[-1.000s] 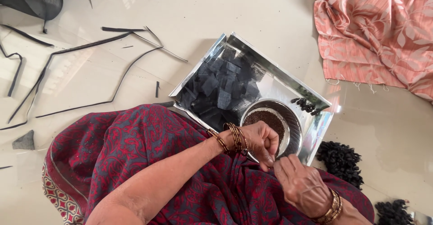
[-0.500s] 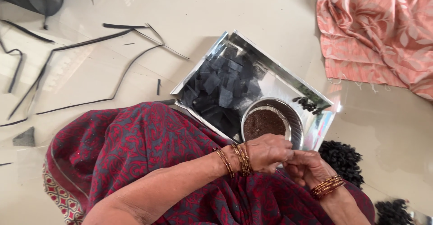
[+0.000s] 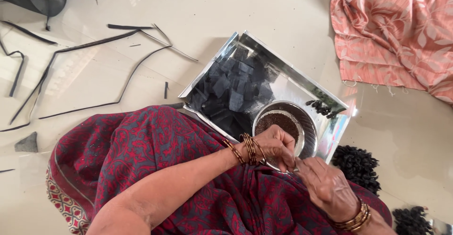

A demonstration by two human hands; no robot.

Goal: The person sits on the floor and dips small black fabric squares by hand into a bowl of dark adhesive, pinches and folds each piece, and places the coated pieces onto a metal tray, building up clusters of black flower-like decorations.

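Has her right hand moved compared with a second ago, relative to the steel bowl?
Yes. The right hand has come up and closer to the steel bowl, meeting the left hand at its rim.

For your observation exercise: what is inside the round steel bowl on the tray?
The round steel bowl holds a layer of fine dark brown grains. The left hand covers its near edge, so what lies there cannot be seen.

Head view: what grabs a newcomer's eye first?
The two hands: the left hand and right hand meet fingertip to fingertip at the near rim of a small steel bowl of dark grains. The bowl sits in a shiny metal tray piled with black pieces. An orange patterned cloth lies top right; thin black strips are scattered over the floor at left.
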